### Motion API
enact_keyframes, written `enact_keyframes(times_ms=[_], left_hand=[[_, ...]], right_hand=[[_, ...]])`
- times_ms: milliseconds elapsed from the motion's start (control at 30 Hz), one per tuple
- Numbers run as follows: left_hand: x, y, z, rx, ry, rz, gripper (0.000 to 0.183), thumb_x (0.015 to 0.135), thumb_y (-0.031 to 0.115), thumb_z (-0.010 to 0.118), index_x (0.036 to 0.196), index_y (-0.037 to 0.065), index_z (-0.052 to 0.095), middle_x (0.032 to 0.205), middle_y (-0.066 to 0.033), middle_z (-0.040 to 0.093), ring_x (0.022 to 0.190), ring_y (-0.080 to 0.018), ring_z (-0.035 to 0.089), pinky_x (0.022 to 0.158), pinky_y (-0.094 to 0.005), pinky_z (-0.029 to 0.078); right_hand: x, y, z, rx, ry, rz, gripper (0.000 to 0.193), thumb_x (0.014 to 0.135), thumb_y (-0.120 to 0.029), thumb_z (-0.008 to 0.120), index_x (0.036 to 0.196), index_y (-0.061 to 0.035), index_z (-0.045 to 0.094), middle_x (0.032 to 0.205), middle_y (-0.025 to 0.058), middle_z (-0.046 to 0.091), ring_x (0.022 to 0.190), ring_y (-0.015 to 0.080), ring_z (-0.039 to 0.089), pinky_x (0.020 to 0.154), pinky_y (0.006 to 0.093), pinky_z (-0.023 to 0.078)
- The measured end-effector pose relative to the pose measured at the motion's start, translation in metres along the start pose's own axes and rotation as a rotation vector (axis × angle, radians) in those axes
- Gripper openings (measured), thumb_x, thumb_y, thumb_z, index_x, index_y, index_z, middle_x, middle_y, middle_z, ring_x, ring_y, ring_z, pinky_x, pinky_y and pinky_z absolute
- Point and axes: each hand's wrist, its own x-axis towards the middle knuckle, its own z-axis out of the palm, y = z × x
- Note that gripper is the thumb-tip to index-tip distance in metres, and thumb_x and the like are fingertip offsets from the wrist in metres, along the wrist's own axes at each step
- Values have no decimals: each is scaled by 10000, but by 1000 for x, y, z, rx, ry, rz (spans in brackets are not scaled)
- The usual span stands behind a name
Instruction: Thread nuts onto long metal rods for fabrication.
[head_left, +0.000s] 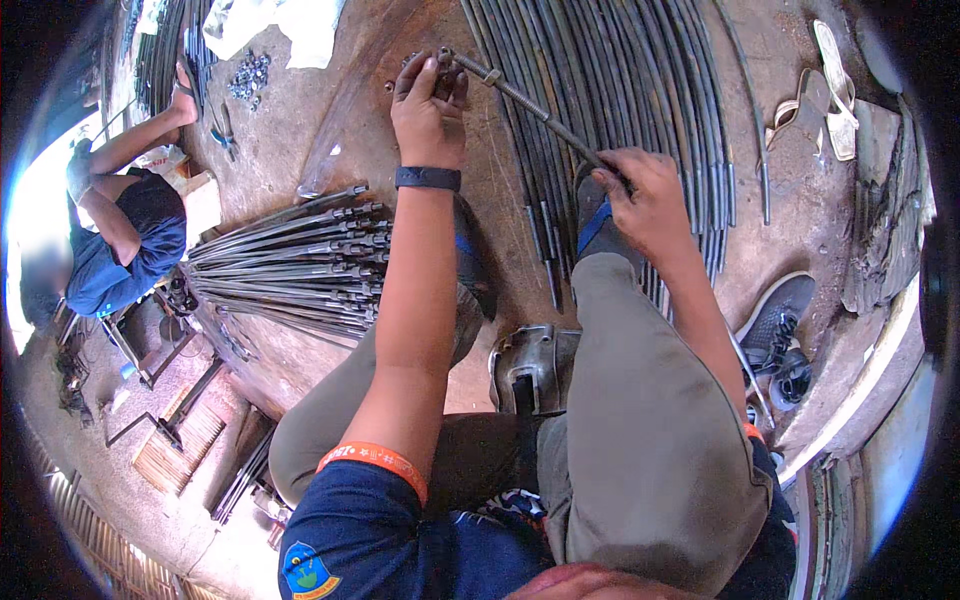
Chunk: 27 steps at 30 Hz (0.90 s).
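My right hand (645, 197) is closed around a long metal rod (530, 105) with a threaded end. The rod slants up and left, above the floor. A hex nut (492, 77) sits on its thread, a little way in from the tip. At the tip, my left hand (430, 105) pinches a small nut (445, 57) between thumb and finger. More dark pieces, seemingly nuts, show in its curled fingers. I cannot tell whether the pinched nut is on the thread or just touching the tip.
Beyond my right hand lies a row of long dark rods (610, 80). Left of my legs, a bundle of rods (290, 262) has nuts on its ends. A nut pile (249, 78) and pliers (222, 130) lie far left, near a seated co-worker (130, 240). Shoes (775, 320) stand right.
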Motion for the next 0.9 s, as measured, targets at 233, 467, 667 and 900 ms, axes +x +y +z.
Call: enact_keyframes(times_ms=[233, 467, 667, 900], left_hand=[[-22, -5, 20, 92, -113, -165, 173, 848, 207, 688, 860, 79, 574, 717, -17, 520, 575, -108, 494, 464, -245, 372], [-27, -17, 10, 127, -268, -108, 181, 881, 189, 656, 957, 30, 617, 794, -14, 571, 646, -116, 516, 568, -264, 437], [-25, -35, 1, 7, -223, -142, 103, 845, 70, 652, 914, 21, 595, 800, -15, 572, 664, -128, 543, 570, -276, 462], [-7, -40, -80, -25, 68, -177, 222, 881, 39, 497, 1096, -11, 521, 946, -115, 591, 762, -238, 592, 720, -335, 529]], right_hand=[[-1, -2, -1, -15, 11, 15, 152, 780, -130, 683, 909, -55, 656, 880, 100, 657, 822, 283, 613, 739, 387, 409], [-3, 0, 2, 29, 4, 13, 160, 783, -125, 672, 922, -50, 652, 886, 103, 654, 837, 294, 605, 761, 388, 407], [-3, 4, -3, 21, -57, 60, 170, 783, -122, 665, 929, -36, 650, 894, 116, 654, 867, 299, 605, 782, 395, 418], [5, 0, 1, 72, -67, 97, 170, 780, -110, 662, 914, -7, 648, 889, 147, 659, 837, 344, 616, 753, 412, 443]])
